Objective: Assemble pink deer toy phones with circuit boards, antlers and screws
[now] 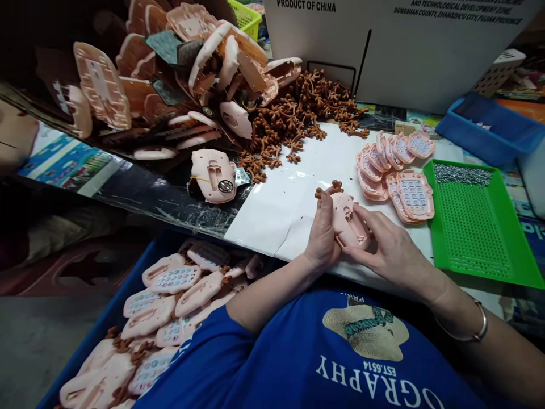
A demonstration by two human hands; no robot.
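Between my two hands is a pink plastic toy casing (349, 222), its back with the battery slot facing up. Brown antler pieces (330, 188) stick out at its top end. My left hand (321, 233) grips the left side, with the thumb along the edge. My right hand (385, 244) holds the right side and lower end, fingers on the rim. Just beyond sit stacked pink front shells with button pads (412, 196). To the left, a loose back shell (213, 176) with a round speaker and wire lies on the table's dark edge.
A heap of brown antlers (293, 119) lies behind, beside a box spilling pink shells (102, 85). At right are a green tray (472, 227) with small screws (462, 174) and a blue bin (489, 128). Below left, a blue crate (140, 261) holds assembled toys (149, 315).
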